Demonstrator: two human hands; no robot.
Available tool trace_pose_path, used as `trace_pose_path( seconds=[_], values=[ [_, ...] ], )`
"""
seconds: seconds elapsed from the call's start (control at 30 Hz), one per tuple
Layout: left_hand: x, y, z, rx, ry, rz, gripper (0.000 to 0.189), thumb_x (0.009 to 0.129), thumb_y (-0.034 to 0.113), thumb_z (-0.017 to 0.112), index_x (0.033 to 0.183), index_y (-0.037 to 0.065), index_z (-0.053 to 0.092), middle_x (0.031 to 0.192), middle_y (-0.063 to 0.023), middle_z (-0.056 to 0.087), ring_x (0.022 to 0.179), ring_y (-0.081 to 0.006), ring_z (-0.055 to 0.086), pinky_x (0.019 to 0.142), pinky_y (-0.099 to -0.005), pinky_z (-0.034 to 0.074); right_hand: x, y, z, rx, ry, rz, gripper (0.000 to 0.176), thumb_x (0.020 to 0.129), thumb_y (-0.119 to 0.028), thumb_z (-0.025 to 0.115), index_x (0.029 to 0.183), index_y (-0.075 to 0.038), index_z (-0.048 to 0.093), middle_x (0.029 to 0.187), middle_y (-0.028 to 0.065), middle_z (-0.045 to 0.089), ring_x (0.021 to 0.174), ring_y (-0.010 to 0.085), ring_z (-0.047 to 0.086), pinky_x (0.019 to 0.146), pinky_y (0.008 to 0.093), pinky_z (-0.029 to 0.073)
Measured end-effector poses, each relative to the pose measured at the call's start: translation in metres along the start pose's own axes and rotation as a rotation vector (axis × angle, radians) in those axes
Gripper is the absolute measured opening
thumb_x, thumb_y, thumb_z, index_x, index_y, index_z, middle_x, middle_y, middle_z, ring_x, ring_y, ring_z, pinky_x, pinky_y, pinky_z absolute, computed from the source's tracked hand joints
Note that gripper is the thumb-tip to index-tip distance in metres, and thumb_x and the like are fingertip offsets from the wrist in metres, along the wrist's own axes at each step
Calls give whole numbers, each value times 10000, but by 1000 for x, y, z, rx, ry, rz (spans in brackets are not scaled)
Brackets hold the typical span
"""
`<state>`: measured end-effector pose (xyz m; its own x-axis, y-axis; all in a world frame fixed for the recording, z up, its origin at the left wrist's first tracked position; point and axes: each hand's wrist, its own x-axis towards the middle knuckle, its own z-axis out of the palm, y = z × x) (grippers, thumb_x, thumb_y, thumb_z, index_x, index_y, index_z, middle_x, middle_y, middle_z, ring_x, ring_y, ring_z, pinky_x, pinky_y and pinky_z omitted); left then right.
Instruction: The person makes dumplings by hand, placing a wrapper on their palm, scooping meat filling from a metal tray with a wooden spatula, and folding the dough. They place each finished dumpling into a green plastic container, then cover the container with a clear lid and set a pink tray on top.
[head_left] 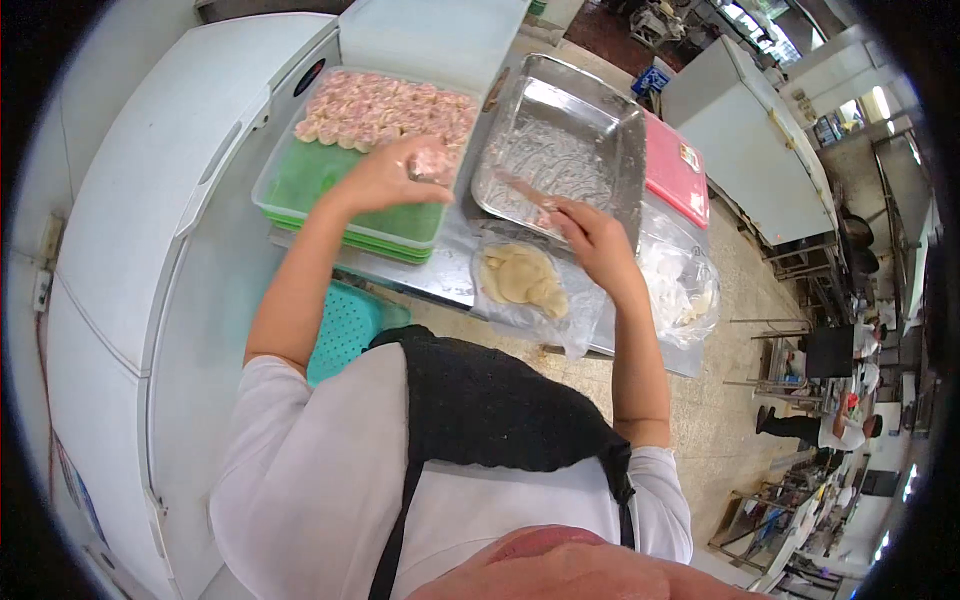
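My left hand [385, 178] is above a green tray [305, 190] and is closed around a dumpling with pink filling [430, 166]. Rows of similar open-topped dumplings [385, 105] fill the far part of that tray. My right hand [597, 243] grips a narrow flat spatula [525, 190], whose blade reaches over the near edge of a deep metal pan [635, 150]. Pale smears of filling coat the pan's bottom. Between my arms, a loose pile of round yellowish dough wrappers [520, 278] lies on clear plastic.
A red lid [676, 165] sits right of the pan, and a plastic bag with pale contents [680, 285] lies nearer me. A turquoise perforated basket [342, 328] is below the table's left side. A white freezer [130, 200] stands at left. Another person [845, 432] stands far right.
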<state>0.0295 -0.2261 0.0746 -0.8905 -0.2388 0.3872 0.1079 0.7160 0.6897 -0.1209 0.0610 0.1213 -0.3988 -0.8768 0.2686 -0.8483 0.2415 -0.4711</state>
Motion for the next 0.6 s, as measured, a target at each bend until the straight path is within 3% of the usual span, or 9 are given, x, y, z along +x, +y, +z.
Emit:
trace_pose_path(
  seconds=[0.03, 0.1, 0.17, 0.2, 0.27, 0.33, 0.47, 0.53, 0.6],
  values=[
    [-5, 4, -26, 0, -113, -271, 637, 704, 355, 768, 1207, 28, 551, 1089, -166, 599, 1018, -282, 578, 894, -359, 448, -6, 8, 5, 82, 72, 0, 253, 901, -233, 576, 1063, -54, 647, 911, 136, 664, 783, 313, 623, 692, 376, 481],
    [-25, -51, -46, 113, -35, -224, 608, 709, 302, 758, 1217, 45, 544, 1100, -167, 593, 1078, -302, 550, 926, -369, 436, -22, 25, 17, 170, 145, 3, 261, 900, -223, 587, 1068, -31, 643, 914, 127, 670, 765, 285, 626, 688, 355, 477],
    [-34, -73, -53, 224, 32, -169, 585, 714, 250, 748, 1226, 62, 537, 1110, -167, 586, 1138, -322, 521, 957, -380, 423, -43, 37, 25, 257, 196, 265, 256, 910, -203, 599, 1058, 1, 640, 766, 58, 646, 648, 154, 563, 594, 285, 438],
    [-36, -74, -54, 310, 91, -105, 577, 727, 237, 726, 1240, 63, 526, 1107, -173, 585, 1125, -337, 526, 954, -374, 429, -49, 35, 24, 260, 199, 272, 256, 910, -203, 599, 1058, 1, 640, 766, 58, 646, 648, 154, 563, 594, 285, 438],
    [-36, -76, -53, 393, 142, -36, 570, 740, 223, 704, 1253, 63, 515, 1103, -179, 583, 1113, -353, 531, 950, -369, 436, -58, 30, 22, 505, 160, 606, 224, 923, -195, 596, 1024, -4, 651, 660, -24, 542, 593, 57, 464, 519, 237, 370],
    [-27, -68, -41, 429, 41, -234, 627, 743, 190, 696, 1306, 50, 459, 1254, -198, 538, 1121, -369, 525, 947, -414, 429, -63, 25, 25, 512, 204, 625, 208, 928, -194, 589, 1006, -14, 659, 630, -61, 452, 558, 32, 386, 491, 208, 315],
    [-21, -63, -16, 358, 78, -241, 681, 746, 164, 705, 1350, 62, 408, 1266, -220, 523, 1120, -374, 529, 927, -422, 440, -68, 26, 29, 540, 216, 600, 204, 931, -193, 582, 993, -14, 656, 625, -67, 431, 555, 28, 364, 487, 212, 296],
    [-21, -57, -11, 289, 36, -275, 797, 755, 123, 707, 1431, 93, 287, 1305, -250, 481, 1164, -394, 497, 955, -428, 424, -71, 28, 29, 490, 240, 568, 201, 932, -191, 579, 992, -15, 654, 623, -71, 418, 556, 25, 352, 487, 209, 287],
    [-15, -59, -9, 311, 39, -284, 777, 747, 136, 715, 1412, 76, 317, 1281, -237, 505, 1132, -394, 516, 934, -426, 435, -72, 32, 25, 537, 178, 603, 259, 971, -219, 515, 1104, -29, 631, 623, -99, 410, 518, -3, 343, 457, 168, 260]
  ],
)
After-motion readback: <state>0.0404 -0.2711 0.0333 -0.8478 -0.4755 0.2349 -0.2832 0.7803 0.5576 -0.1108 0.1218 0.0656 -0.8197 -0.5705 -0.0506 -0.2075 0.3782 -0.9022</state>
